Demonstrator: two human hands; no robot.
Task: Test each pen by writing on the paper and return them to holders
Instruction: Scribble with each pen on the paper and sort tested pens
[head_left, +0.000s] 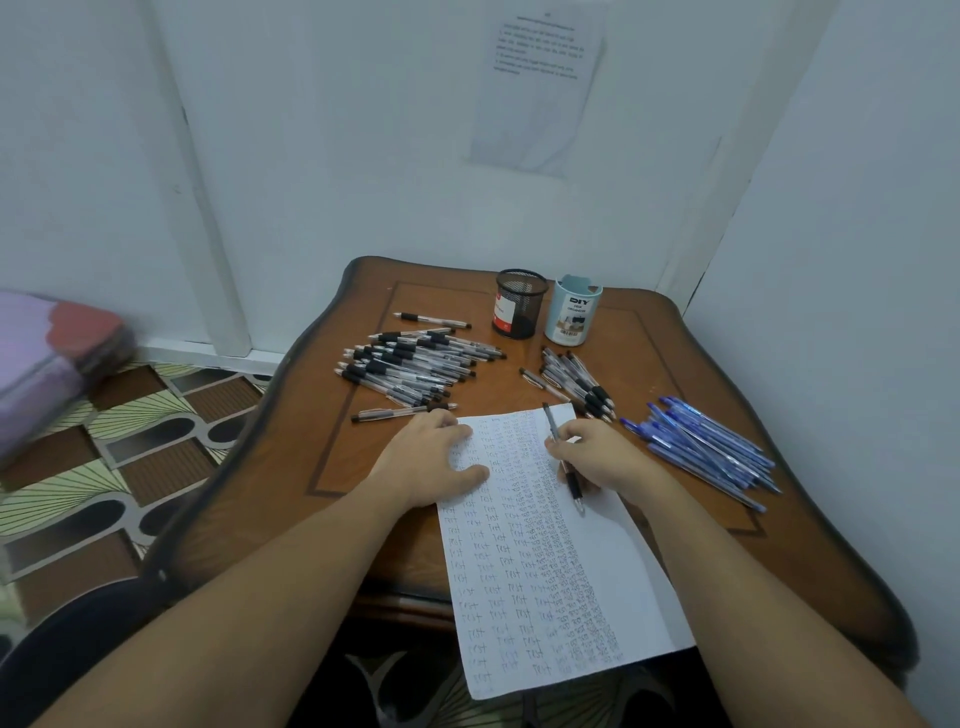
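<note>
A white sheet of paper (597, 561), covered with rows of small handwritten words, lies on the wooden table (810, 545) and hangs over its near edge. My left hand (436, 462) presses flat on the sheet's upper left part. My right hand (597, 454) grips a black-grip pen (563, 460) with its tip down on the paper near the right margin. At the back stand a black mesh holder (519, 304) and a light blue holder (574, 312).
A large heap of black-grip pens (410, 371) lies left of the holders, a smaller bunch of black pens (576, 382) in the middle, and a pile of blue pens (706, 447) at the right. White walls close in behind and right; patterned floor lies left.
</note>
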